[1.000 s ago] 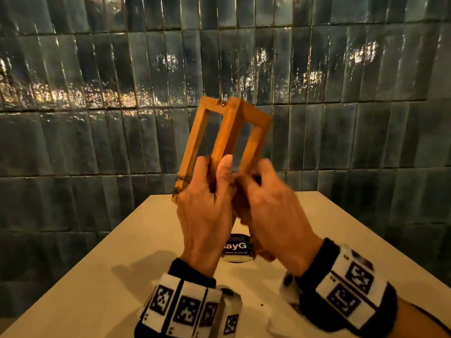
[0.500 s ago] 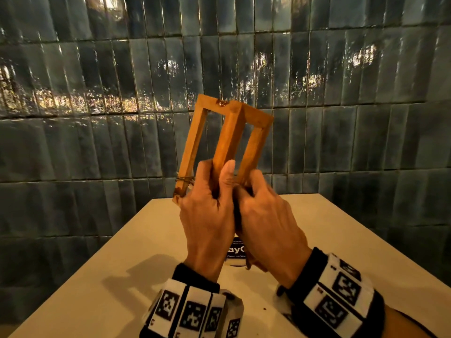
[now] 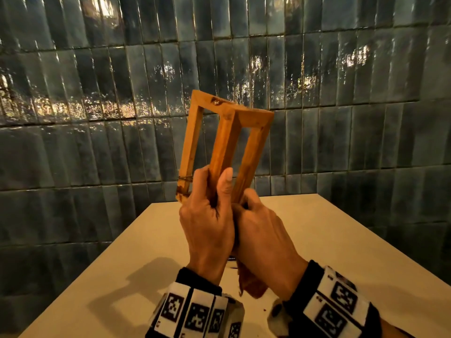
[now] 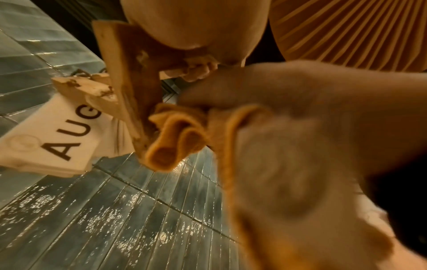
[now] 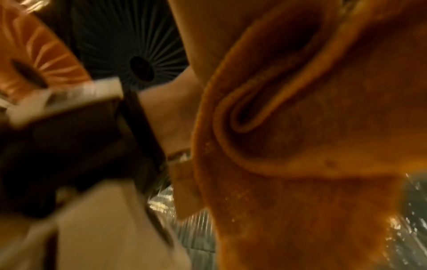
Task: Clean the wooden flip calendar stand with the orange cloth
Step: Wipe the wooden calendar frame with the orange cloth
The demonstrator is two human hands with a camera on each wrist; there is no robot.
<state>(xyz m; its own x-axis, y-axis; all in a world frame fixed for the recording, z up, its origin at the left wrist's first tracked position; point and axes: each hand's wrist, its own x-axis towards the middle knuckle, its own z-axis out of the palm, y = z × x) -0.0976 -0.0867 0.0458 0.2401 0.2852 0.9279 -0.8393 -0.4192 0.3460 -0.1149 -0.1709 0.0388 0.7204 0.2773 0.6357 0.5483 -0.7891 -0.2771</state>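
The wooden flip calendar stand point(image 3: 220, 142) is held up in the air above the table, its frame pointing up and away. My left hand point(image 3: 210, 215) grips its middle bar, thumb laid along the wood. My right hand point(image 3: 258, 230) holds the orange cloth point(image 3: 249, 284) bunched against the lower right bar. In the left wrist view the cloth point(image 4: 175, 138) is folded against the stand point(image 4: 129, 73), and white cards point(image 4: 53, 140) printed "AUG" hang from it. The right wrist view is filled by the cloth point(image 5: 312, 146), blurred.
A pale table point(image 3: 341, 240) lies below my hands, with a small dark round object point(image 3: 230, 259) mostly hidden behind them. Dark glossy tiled walls point(image 3: 97, 118) close the table in at the back and on both sides.
The stand has turned a little more upright. My right hand with the cloth has slid down the right bar, closer against my left hand.
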